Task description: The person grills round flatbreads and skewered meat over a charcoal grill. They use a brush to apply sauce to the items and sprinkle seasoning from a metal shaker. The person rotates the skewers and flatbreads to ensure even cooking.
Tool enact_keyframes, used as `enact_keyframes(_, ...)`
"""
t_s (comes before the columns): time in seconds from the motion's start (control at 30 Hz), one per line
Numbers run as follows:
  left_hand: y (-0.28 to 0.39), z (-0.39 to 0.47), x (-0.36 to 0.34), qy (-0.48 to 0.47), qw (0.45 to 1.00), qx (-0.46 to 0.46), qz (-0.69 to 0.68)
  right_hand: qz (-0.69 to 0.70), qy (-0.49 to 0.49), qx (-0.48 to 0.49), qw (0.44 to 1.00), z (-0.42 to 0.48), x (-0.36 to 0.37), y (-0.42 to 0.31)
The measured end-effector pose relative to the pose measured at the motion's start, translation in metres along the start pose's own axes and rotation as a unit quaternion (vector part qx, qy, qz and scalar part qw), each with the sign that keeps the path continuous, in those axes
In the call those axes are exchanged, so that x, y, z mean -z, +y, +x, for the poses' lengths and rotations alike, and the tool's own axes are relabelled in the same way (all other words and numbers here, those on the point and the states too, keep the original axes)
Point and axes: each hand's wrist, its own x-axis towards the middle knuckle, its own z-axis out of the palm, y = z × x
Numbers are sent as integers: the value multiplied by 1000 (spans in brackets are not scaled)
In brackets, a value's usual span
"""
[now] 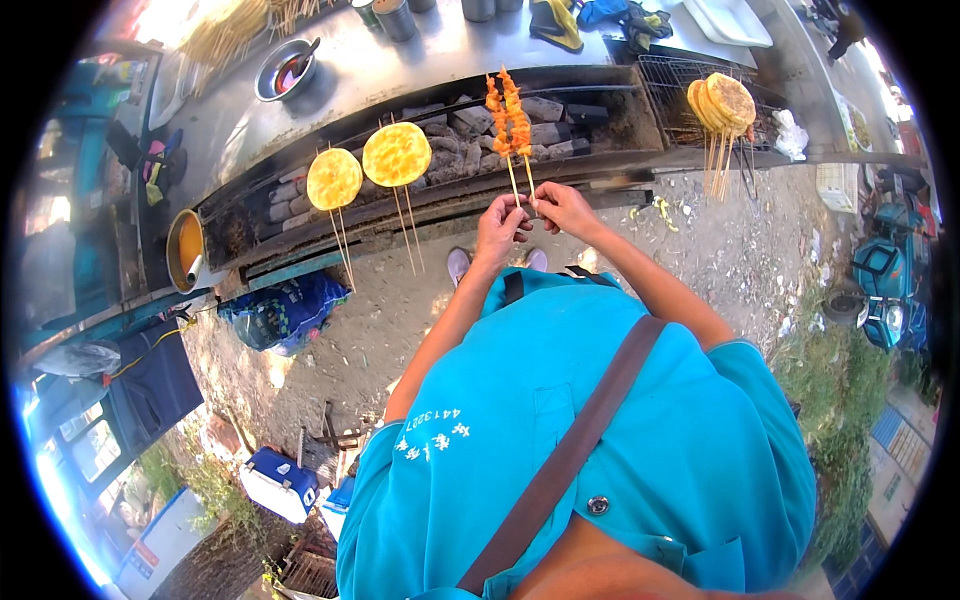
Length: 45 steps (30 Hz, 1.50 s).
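Two meat skewers (516,116) lie side by side over the charcoal grill (651,133), their wooden ends pointing at me. My left hand (504,225) pinches the stick of the left skewer. The right skewer's stick is gripped in the fingers of my right hand (561,206). Farther left on the grill rest two round flatbreads, one golden flatbread (396,154) and a smaller flatbread (334,179), each on a pair of sticks. Charcoal pieces (472,154) fill the trough below the food.
On the right end, several skewered flatbreads (729,101) overlap on a wire rack (671,82). A metal bowl (268,79) with dark red sauce stands behind the grill. At the left end is a pot (177,240) of orange liquid. A blue bag (281,311) lies beneath the grill's edge.
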Motion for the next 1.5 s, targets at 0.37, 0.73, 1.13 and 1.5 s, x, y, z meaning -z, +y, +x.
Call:
enact_keyframes(0.37,2,1,10,-14,1000,28,-5,-16,-25,-8,1000,6,2,-2)
enact_keyframes(0.73,4,-2,8,-21,999,41,21,-31,-29,-61,997,12,-1,1)
enact_keyframes(1.13,4,-2,6,-3,999,47,18,-27,-23,-72,997,11,-3,-6)
enact_keyframes(1.5,4,-3,5,3,999,41,16,-32,-18,-80,996,10,-4,-6)
